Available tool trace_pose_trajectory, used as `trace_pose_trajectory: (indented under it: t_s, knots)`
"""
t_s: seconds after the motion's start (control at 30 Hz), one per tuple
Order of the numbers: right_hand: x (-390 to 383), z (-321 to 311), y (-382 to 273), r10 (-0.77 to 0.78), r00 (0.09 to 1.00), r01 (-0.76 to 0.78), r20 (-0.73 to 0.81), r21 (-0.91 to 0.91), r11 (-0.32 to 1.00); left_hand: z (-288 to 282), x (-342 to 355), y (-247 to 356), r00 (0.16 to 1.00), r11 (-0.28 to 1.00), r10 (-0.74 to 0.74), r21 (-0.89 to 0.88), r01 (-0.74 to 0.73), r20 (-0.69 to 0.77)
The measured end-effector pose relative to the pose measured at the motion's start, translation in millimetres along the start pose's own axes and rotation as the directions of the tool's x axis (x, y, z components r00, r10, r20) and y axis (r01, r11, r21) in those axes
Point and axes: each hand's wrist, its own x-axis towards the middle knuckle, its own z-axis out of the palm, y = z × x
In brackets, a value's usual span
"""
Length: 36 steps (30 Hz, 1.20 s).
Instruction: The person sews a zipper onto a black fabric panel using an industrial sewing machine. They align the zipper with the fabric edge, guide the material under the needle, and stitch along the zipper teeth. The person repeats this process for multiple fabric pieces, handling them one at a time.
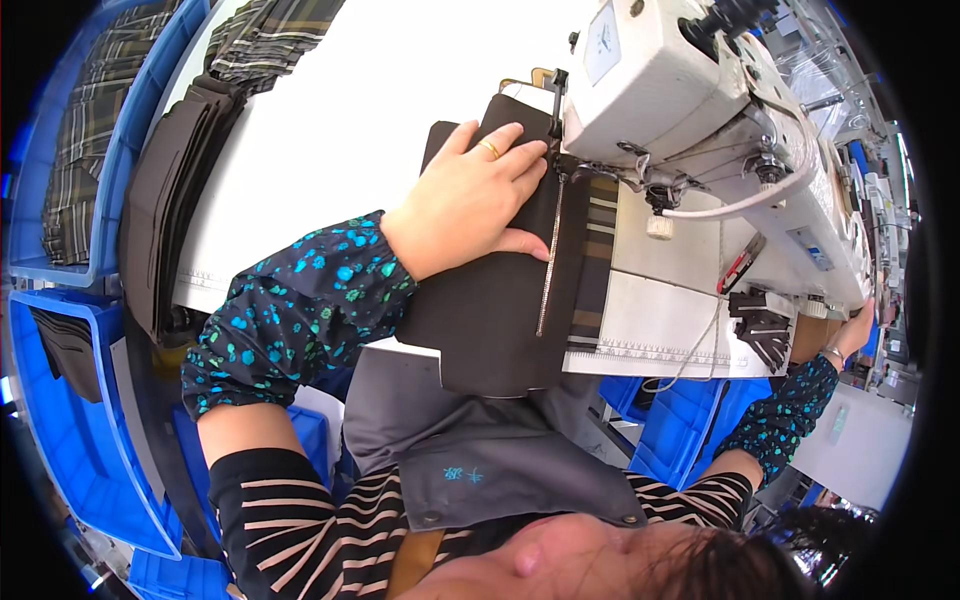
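My left hand (470, 200) lies flat on a dark brown fabric panel (470, 320), fingers spread, a ring on one finger. A metal zipper (551, 265) runs along the panel beside my thumb. The panel's far part reaches the needle area of a white sewing machine (640, 110). Striped fabric (598, 250) shows along the panel's right edge. Far to the right, my right hand (855, 332) is raised at the end of the machine. Its fingers are mostly hidden there, so their grip does not show.
Stacked dark panels (165, 200) and striped pieces (270, 40) lie on the table's left side. Blue bins (75, 420) stand further left. Right of the panel are red-handled snips (740, 262), a cord and small dark strips (762, 325). A ruler strip (660, 358) follows the front edge.
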Motion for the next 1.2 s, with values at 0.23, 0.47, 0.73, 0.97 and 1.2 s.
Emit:
trace_pose_trajectory:
  t_s: [0.23,0.47,0.73,0.97,1.2]
  knots:
    - [4,-6,0,0.011,1.0,-0.011,-0.01,0.01,1.0,7,2,2,1.0,0.994,0.029,-0.103,-0.03,-0.01]
    - [-2,2,-2,0.056,0.998,-0.054,-0.026,0.073,0.996,5,13,-25,0.993,0.985,0.106,-0.143,-0.1,0.041]
    - [8,-7,8,-0.028,1.0,0.028,-0.004,0.006,1.0,-2,14,-24,0.98,0.984,0.173,0.022,-0.176,0.094]
    - [-4,6,3,0.054,0.999,-0.054,-0.004,0.065,0.996,-5,2,-10,0.989,0.993,0.116,-0.007,-0.116,0.09]
    - [-46,-1,25,0.212,0.973,-0.23,0.09,0.428,0.874,-11,6,-12,0.985,0.99,0.136,-0.043,-0.133,0.105]
